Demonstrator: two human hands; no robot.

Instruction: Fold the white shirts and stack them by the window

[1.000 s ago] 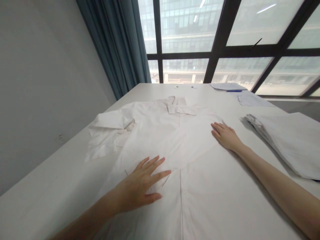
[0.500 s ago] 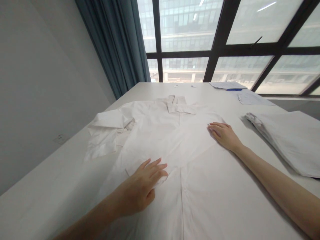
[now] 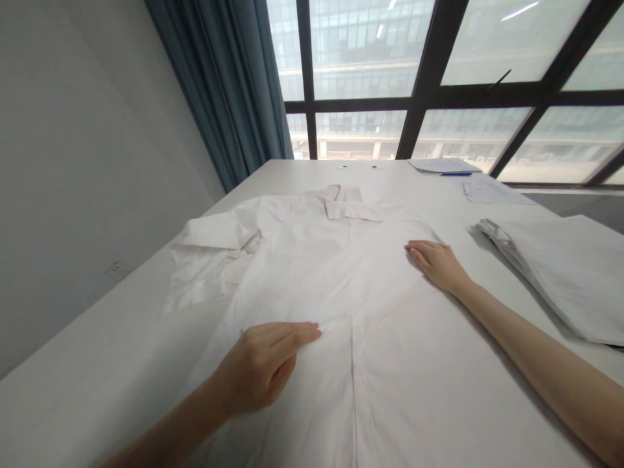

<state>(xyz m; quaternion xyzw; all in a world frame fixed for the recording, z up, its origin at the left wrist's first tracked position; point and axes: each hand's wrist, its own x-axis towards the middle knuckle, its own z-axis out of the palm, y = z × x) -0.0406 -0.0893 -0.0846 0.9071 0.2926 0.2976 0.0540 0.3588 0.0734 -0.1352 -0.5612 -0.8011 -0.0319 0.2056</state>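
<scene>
across the table, the white garment lies spread, collar farthest from you; your right hand, fingers together, rests flat on it, likely as an anchor; your left hand, fingers also together, meets its front, whether pinching cloth you cannot tell

We've got a matt cloth garment, lightly creased, on a smooth-looking tabletop. Also matt folded cloth at right, paper sheets far right, pleated fabric curtain far left, glossy glass panes far off.
</scene>
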